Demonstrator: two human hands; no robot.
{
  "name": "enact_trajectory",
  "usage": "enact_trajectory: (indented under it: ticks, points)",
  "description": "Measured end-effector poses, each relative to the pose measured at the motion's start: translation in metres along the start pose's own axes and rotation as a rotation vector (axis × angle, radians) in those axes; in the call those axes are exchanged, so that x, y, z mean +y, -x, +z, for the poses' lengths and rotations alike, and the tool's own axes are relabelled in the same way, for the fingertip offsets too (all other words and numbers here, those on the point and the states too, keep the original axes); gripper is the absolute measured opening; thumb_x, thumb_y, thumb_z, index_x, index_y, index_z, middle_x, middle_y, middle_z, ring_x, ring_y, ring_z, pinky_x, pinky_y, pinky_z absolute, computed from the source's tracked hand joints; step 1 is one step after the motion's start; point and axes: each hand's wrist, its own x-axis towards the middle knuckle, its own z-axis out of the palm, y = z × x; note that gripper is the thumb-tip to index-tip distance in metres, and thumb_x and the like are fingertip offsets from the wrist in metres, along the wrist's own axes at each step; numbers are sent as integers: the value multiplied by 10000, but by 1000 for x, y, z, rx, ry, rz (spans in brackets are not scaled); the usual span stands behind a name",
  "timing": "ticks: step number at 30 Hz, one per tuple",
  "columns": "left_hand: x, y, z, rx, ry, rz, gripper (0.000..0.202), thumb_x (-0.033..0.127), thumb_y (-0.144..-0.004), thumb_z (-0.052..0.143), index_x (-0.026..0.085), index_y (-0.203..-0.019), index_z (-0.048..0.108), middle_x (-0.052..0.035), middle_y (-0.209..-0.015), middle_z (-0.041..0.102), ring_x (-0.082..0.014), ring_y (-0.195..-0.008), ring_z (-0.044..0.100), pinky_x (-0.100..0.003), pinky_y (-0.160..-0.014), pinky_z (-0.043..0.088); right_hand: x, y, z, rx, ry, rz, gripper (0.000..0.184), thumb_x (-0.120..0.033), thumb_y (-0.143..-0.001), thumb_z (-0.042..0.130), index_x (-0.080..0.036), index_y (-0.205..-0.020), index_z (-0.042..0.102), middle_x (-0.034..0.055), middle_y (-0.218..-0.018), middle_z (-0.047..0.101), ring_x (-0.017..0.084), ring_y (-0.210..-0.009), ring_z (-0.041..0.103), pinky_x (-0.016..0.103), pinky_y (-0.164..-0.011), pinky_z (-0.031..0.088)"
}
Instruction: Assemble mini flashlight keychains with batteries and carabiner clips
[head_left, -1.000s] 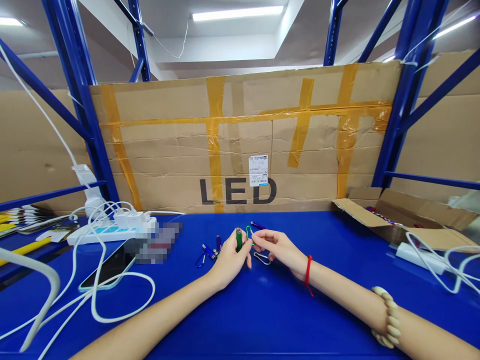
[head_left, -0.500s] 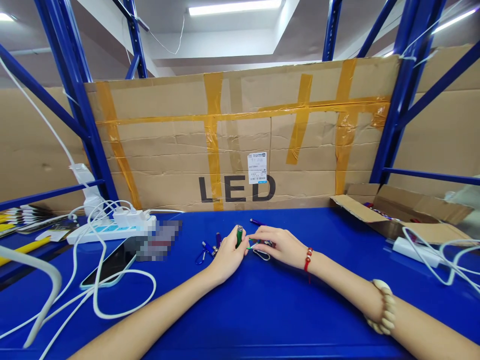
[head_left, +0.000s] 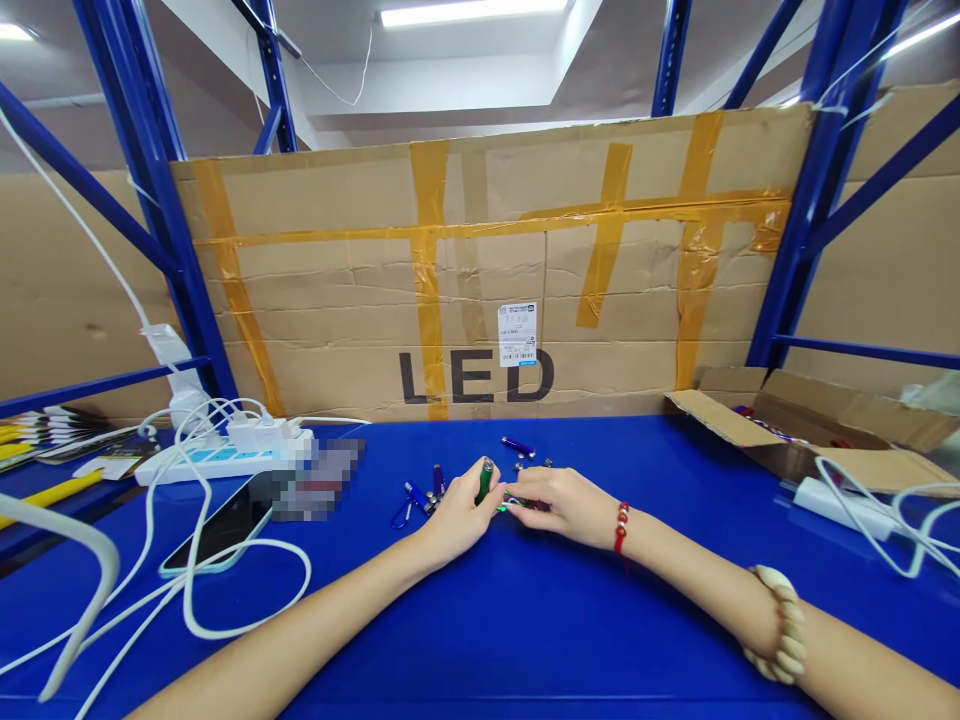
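My left hand is closed around a small green cylinder that looks like a mini flashlight, its silver end pointing up. Close beside it, my right hand pinches a small clip with a green part, mostly hidden by the fingers. The two hands' fingertips nearly meet at this clip. Left of my left hand lie a blue mini flashlight with a blue carabiner clip and a dark purple one. Behind my right hand rest another purple-blue cylinder and a few small silver pieces.
On the left are a phone, a white power strip and looping white cables. An open cardboard box and a white block with cables stand on the right. A large cardboard sheet closes off the back.
The green flashlight has tilted slightly to the right. My right hand has lowered a little, and the silver loop that hung below it is now mostly hidden. Small silver pieces behind it have come into view.
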Motion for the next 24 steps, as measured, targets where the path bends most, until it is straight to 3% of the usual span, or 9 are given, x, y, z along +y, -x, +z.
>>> enact_trajectory:
  ticks: [8,12,16,24]
  points:
    - [3,0,4,18,122,-70,313,460,-824,412,197,-692,306,57,-593,336,-88,-527,300,-209,-498,255,0,-1,-2,94,-30,60,330,-315,-896,369,-180,-746,629,23,-618,498,127,-588,466,219,-564,356]
    - [7,1,5,-45,216,-131,307,512,-849,314,209,-804,316,71,-543,378,-85,-484,294,-202,-472,230,3,-1,-5,267,-18,150,364,-365,-905,342,-172,-822,639,36,-634,510,133,-601,470,234,-573,374]
    - [6,1,5,-94,221,-94,313,515,-854,296,205,-840,338,71,-544,381,-80,-478,298,-198,-468,229,2,-2,-6,420,-35,179,351,-357,-907,341,-161,-956,629,61,-712,554,149,-664,500,259,-632,412]
    - [4,2,6,-119,193,-53,335,519,-850,306,192,-811,365,60,-555,385,-82,-484,308,-214,-469,230,-2,-3,1,419,-38,109,353,-357,-917,321,-174,-1014,607,73,-772,571,159,-727,529,280,-686,458]
